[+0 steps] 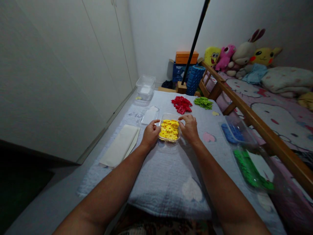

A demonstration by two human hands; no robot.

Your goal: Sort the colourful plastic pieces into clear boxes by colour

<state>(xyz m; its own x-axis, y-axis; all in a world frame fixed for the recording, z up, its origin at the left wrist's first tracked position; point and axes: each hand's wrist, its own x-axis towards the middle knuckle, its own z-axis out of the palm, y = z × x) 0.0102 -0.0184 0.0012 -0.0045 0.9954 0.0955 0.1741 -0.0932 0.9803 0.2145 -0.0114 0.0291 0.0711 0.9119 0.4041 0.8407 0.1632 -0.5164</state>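
Note:
A clear plastic tub point(169, 115) filled with small yellow pieces point(169, 129) sits on a pale quilted blanket point(166, 169). My left hand point(150, 133) grips the tub's left side, fingers curled on its rim. On the right side my right hand point(189, 128) holds the rim the same way. Beyond the tub lie a heap of red pieces point(181, 104) and a heap of light green pieces point(203, 102).
A clear lid point(149, 115) and a folded white cloth point(121, 145) lie to the left, with stacked clear tubs point(145, 86) further back. Tubs of blue pieces point(232, 132) and green pieces point(251, 171) stand right, against a wooden bed rail point(256, 120). A black pole point(195, 39) rises behind.

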